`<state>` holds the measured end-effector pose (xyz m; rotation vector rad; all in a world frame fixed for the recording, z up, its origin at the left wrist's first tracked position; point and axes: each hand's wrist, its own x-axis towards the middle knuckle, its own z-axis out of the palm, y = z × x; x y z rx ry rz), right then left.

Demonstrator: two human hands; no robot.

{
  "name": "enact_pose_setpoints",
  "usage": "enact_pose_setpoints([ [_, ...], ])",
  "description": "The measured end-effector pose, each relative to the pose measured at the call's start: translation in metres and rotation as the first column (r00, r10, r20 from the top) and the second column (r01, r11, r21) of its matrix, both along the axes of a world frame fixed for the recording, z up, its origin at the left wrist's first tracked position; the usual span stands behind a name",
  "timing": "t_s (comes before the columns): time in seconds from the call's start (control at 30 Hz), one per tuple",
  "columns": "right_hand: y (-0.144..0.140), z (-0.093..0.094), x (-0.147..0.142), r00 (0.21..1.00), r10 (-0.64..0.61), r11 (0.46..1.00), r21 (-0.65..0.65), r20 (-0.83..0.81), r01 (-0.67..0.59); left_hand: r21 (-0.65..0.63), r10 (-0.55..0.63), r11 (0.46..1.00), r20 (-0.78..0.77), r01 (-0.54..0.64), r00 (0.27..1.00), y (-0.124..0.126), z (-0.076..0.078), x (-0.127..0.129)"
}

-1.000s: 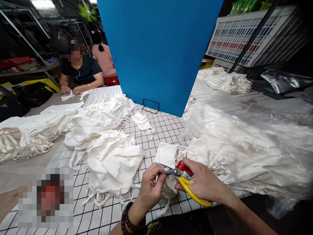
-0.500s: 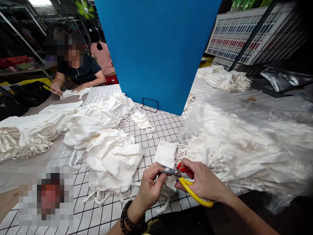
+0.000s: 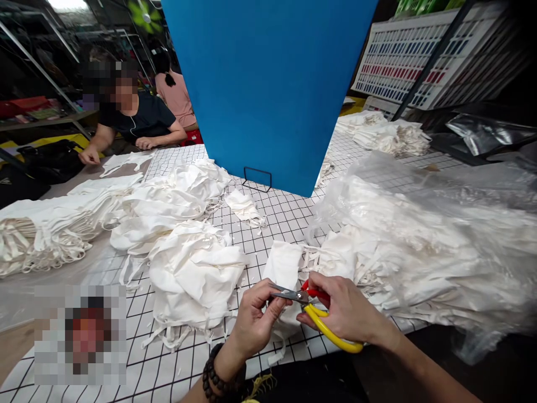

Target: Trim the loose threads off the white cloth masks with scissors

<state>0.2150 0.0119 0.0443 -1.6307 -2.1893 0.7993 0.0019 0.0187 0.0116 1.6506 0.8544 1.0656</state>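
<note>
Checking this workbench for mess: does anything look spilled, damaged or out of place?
Nothing looks damaged. Tiny white fabric snippets lie scattered on the black-gridded white tabletop, near the heap of white cloth pieces.

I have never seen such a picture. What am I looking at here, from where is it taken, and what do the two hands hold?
No machine: the camera sits on a person's head and looks down at that person's own hands. The left hand pinches a white cloth piece. The right hand holds small thread snips with a yellow and red handle, blades at the cloth. On the gridded table lie heaps of white cloth pieces, more in a clear plastic bag. A blue board stands behind. Another person works across the table.
</note>
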Motion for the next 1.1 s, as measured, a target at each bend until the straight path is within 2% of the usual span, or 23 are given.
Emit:
enact_pose_setpoints([
  [0.1, 0.002, -0.009, 0.003, 0.997, -0.033, 0.999, -0.024, -0.072, 0.031, -0.044, 0.022, 0.999, 0.020, -0.021, 1.000, 0.000, -0.002, 0.001],
  [0.17, 0.006, -0.017, 0.011, 0.974, -0.092, 0.993, -0.096, -0.206, 0.073, -0.071, 0.050, 0.996, 0.046, -0.047, 0.998, 0.002, -0.003, -0.002],
  [0.27, 0.020, -0.029, 0.029, 0.856, -0.280, 0.954, -0.225, -0.435, 0.197, -0.068, 0.114, 0.992, 0.102, -0.108, 0.988, 0.009, 0.000, -0.013],
  [0.33, 0.032, -0.037, 0.038, 0.788, -0.377, 0.923, -0.273, -0.487, 0.273, -0.045, 0.160, 0.987, 0.144, -0.155, 0.976, 0.015, 0.004, -0.023],
  [0.37, 0.038, -0.041, 0.040, 0.783, -0.393, 0.916, -0.283, -0.483, 0.285, -0.031, 0.178, 0.984, 0.165, -0.175, 0.970, 0.017, 0.006, -0.028],
  [0.53, 0.059, -0.066, 0.016, 0.908, -0.276, 0.956, -0.192, -0.315, 0.224, 0.022, 0.266, 0.960, 0.241, -0.280, 0.933, 0.026, 0.017, -0.046],
  [0.67, 0.066, -0.085, -0.006, 0.925, -0.273, 0.961, -0.123, -0.263, 0.249, 0.066, 0.408, 0.894, 0.289, -0.443, 0.866, 0.031, 0.023, -0.073],
  [0.7, 0.067, -0.087, -0.008, 0.926, -0.272, 0.962, -0.108, -0.262, 0.252, 0.057, 0.454, 0.876, 0.236, -0.479, 0.859, 0.031, 0.023, -0.083],
  [0.77, 0.067, -0.087, -0.009, 0.926, -0.258, 0.966, -0.070, -0.276, 0.248, 0.038, 0.556, 0.831, -0.040, -0.555, 0.830, 0.030, 0.024, -0.102],
  [0.8, 0.066, -0.086, -0.009, 0.924, -0.247, 0.969, -0.046, -0.291, 0.244, 0.060, 0.607, 0.789, -0.223, -0.611, 0.762, 0.028, 0.024, -0.109],
  [0.83, 0.064, -0.083, -0.010, 0.922, -0.234, 0.970, -0.018, -0.307, 0.241, 0.108, 0.651, 0.737, -0.382, -0.668, 0.656, 0.024, 0.023, -0.113],
  [0.87, 0.061, -0.079, -0.011, 0.920, -0.222, 0.971, 0.016, -0.324, 0.239, 0.156, 0.678, 0.688, -0.488, -0.709, 0.550, 0.020, 0.022, -0.113],
  [0.9, 0.057, -0.075, -0.012, 0.917, -0.209, 0.969, 0.051, -0.339, 0.240, 0.175, 0.688, 0.658, -0.534, -0.732, 0.491, 0.014, 0.020, -0.109],
  [0.93, 0.052, -0.070, -0.015, 0.914, -0.199, 0.967, 0.081, -0.353, 0.242, 0.134, 0.665, 0.670, -0.545, -0.730, 0.510, 0.008, 0.017, -0.101],
  [0.97, 0.047, -0.066, -0.018, 0.914, -0.179, 0.964, 0.119, -0.365, 0.236, 0.015, 0.585, 0.730, -0.531, -0.684, 0.613, 0.002, 0.013, -0.089],
  [1.0, 0.040, -0.061, -0.022, 0.918, -0.144, 0.961, 0.170, -0.369, 0.218, -0.161, 0.453, 0.798, -0.475, -0.580, 0.754, -0.003, 0.008, -0.074],
  [1.03, 0.033, -0.057, -0.026, 0.928, -0.093, 0.954, 0.234, -0.360, 0.187, -0.350, 0.287, 0.837, -0.373, -0.420, 0.882, -0.007, 0.001, -0.058],
  [1.07, 0.026, -0.054, -0.029, 0.942, -0.031, 0.941, 0.307, -0.335, 0.140, -0.501, 0.154, 0.826, -0.241, -0.258, 0.958, -0.010, -0.006, -0.041],
  [1.1, 0.019, -0.051, -0.032, 0.955, 0.033, 0.922, 0.377, -0.296, 0.084, -0.599, 0.104, 0.786, -0.112, -0.150, 0.988, -0.011, -0.013, -0.025],
])
